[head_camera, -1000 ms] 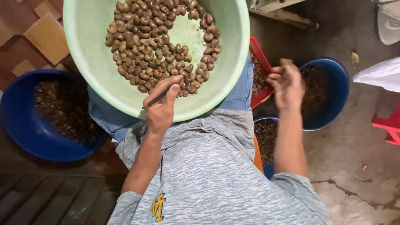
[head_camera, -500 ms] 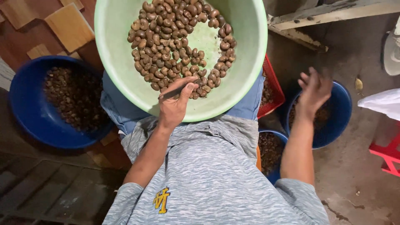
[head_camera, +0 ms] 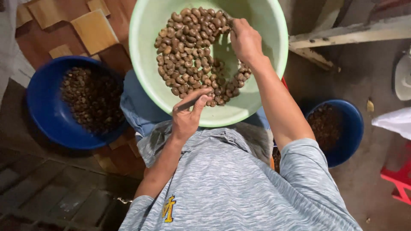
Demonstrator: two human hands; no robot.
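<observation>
A pale green basin (head_camera: 274, 30) sat on the person's lap, holding a heap of brown nuts (head_camera: 188, 55) that covered most of its floor and left a bare patch near the middle. The right hand (head_camera: 244, 40) reached into the far side of the basin, palm down, its fingers curled into the nuts at the upper edge of the heap; whether it had closed on any of them could not be told. The left hand (head_camera: 187, 115) rested at the near rim of the basin, clenched around a thin dark tool (head_camera: 190, 102) pinched between thumb and forefinger, the tool's tip lying at the edge of the nuts.

To the person's left, a large blue tub (head_camera: 43, 111) stood on the floor beside the lap, holding a darker pile of shells or nuts (head_camera: 92, 98). To the right, well apart from the basin, a smaller blue bowl (head_camera: 353, 128) held similar dark pieces. The person wore a grey marled shirt (head_camera: 231, 188). Brown floor tiles (head_camera: 92, 30) showed beyond the tub, and a red plastic object (head_camera: 398, 179) lay at the far right edge.
</observation>
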